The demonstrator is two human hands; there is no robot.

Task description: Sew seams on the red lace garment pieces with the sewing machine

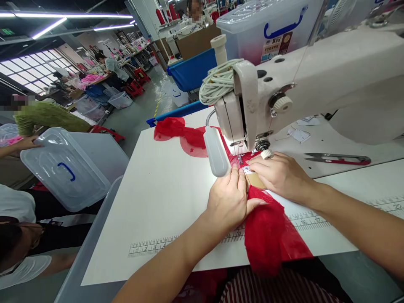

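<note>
Red sheer fabric [265,227] runs under the presser foot [240,160] of a white sewing machine [331,71] and hangs over the table's front edge. My left hand [227,195] lies on it just left of the foot, fingers stretched toward the needle and thumb out to the right. On the right of the foot, my right hand [280,174] rests with bent fingers pressing at the red fabric's edge; its fingertips are partly hidden by the machine head. More red fabric [192,136] spreads behind the foot, past a white oval lamp [217,151].
Red-handled thread snips [339,159] lie right of the machine. A printed ruler [151,247] crosses the white table [126,210]. At left, a person holds a clear plastic box [66,168] beside the table. Another lidded box [268,29] stands behind the machine.
</note>
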